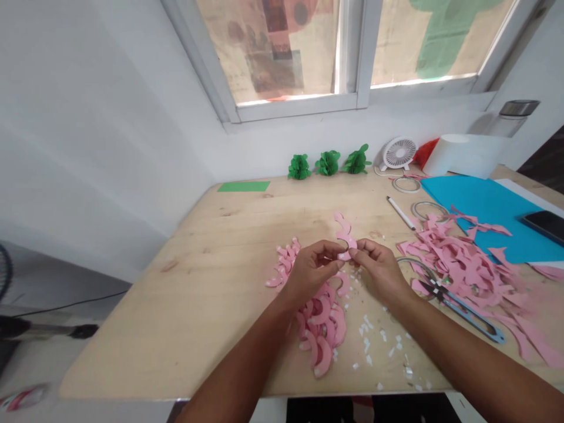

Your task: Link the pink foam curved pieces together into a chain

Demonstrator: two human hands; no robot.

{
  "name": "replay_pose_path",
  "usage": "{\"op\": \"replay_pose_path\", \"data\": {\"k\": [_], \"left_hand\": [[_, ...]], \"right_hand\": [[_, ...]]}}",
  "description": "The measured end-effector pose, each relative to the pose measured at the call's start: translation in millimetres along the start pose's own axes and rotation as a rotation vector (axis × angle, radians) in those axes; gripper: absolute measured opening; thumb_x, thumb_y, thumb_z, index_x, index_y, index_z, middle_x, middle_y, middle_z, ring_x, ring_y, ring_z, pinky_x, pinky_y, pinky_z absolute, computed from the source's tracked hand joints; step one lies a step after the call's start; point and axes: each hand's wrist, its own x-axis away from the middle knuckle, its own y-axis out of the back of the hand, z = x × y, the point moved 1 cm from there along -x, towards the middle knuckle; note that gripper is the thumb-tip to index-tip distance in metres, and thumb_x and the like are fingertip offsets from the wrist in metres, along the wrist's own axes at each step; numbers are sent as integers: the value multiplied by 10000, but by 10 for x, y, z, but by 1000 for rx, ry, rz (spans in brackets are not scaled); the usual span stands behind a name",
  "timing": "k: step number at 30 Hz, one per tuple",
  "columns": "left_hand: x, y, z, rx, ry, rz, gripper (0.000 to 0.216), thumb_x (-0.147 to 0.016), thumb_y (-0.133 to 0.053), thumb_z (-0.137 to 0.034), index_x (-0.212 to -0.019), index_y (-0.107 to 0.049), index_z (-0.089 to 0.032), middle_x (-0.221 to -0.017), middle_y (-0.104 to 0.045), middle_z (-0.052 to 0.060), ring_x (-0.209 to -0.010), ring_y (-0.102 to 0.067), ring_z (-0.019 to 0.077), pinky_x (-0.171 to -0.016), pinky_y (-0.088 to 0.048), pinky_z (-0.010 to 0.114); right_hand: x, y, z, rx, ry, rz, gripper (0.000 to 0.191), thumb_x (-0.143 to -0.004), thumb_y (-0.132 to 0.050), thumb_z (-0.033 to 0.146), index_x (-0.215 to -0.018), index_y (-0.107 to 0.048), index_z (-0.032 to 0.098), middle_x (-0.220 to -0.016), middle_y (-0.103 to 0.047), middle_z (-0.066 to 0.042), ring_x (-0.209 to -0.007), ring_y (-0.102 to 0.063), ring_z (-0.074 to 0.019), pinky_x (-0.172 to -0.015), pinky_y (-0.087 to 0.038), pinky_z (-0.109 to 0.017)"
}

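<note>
A wavy pink paper strip with pale tips [348,239] is at the centre of the frame, raised between both hands above the pale wooden counter [176,329]. The left hand [315,264] pinches its lower end between thumb and forefinger. The right hand [374,264] has thumb and fingertips pressed together on its right edge; the remaining fingers are curled. The upper end of the strip is free and points toward the top of the frame.

Below and partly behind the left forearm lies a heap of crescent-shaped pink paper pieces [324,352], overlapping one another. A smaller group of pink wavy pieces [286,261] lies just left of the left hand. Small white paper scraps [368,326] are scattered at lower centre, between the forearms.

Right of the right hand, blue-handled snips with dark blades [471,314] lie beside a loose pile of pink paper offcuts [467,258]. Above the pile are a white capped pen [400,212] and a blue sheet [511,211], with a black phone [545,226] at the right edge.

At upper centre, three ruffled green paper ornaments [328,163] stand in a row, left of a small white fan [399,154].
</note>
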Motion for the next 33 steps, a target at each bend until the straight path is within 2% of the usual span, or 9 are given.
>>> {"op": "replay_pose_path", "data": {"k": [10, 22, 28, 33], "left_hand": [[-3, 13, 10, -12, -4, -19, 174, -657, -676, -206, -824, -652, -161, -801, -642, 51, -750, -588, 147, -686, -478, 259], [2, 25, -30, -90, -41, -10, 211, -674, -661, -221, -877, -655, -165, -860, -643, 71, -782, -588, 163, -697, -488, 273], [6, 33, 12, -209, -63, -80, 178, -685, -639, -230, -855, -648, -178, -879, -647, 65, -792, -591, 169, -712, -480, 282], [14, 4, 33, -325, -121, -163, 123, -695, -620, -230, -810, -629, -187, -762, -632, 28, -699, -575, 143, -665, -454, 256]], "right_hand": [[8, -27, -14, -39, -13, 100, 205, -713, -618, 368, -724, -564, 170, -613, -504, 17, -584, -454, -120, -563, -359, -231], [6, -22, -24, 32, 18, 75, 249, -723, -611, 396, -668, -506, 177, -561, -409, 48, -506, -364, -95, -486, -287, -217], [27, -26, -3, 162, 76, 39, 239, -741, -584, 391, -668, -507, 176, -559, -406, 45, -497, -352, -93, -468, -291, -216], [30, -36, -10, 198, 100, 3, 219, -746, -572, 367, -662, -506, 176, -561, -414, 33, -507, -365, -96, -460, -310, -211]]}}
